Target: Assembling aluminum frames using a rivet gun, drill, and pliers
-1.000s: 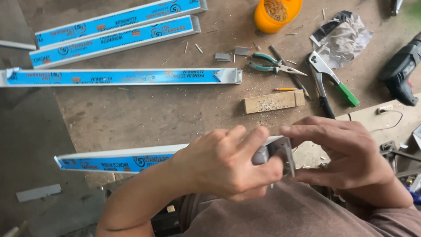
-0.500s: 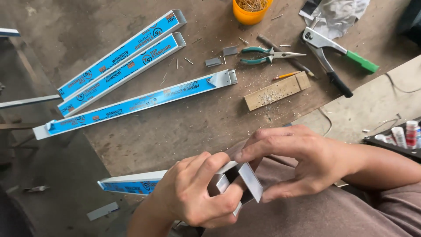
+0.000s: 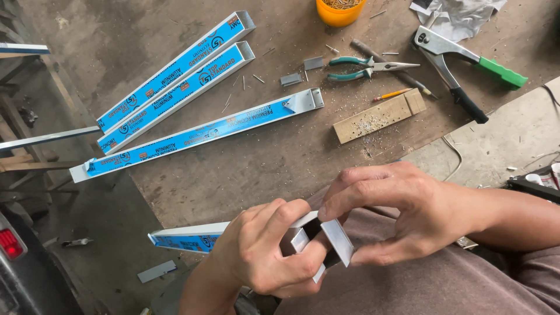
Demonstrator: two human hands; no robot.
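left hand (image 3: 265, 251) is wrapped around the open end of an aluminium tube (image 3: 198, 236) with blue film on it, thumb across the front. the tube's long axis runs out to the person's left and slightly away, its far end hanging past the edge of the workbench (image 3: 274, 169), the near end pointing at the right hand. right hand (image 3: 402, 213) pinches a small bent metal bracket (image 3: 337, 240) between fingertips and thumb, right at the tube's mouth and touching it; can't tell how far it sits inside.

further back on the bench lie three more blue-filmed tubes (image 3: 192, 84), all slanting the same diagonal way. an orange cup (image 3: 340, 10) at the top edge holds what look like small metal fasteners. near it sit pliers (image 3: 361, 67), a rivet gun (image 3: 461, 58) and a wood block (image 3: 379, 115).
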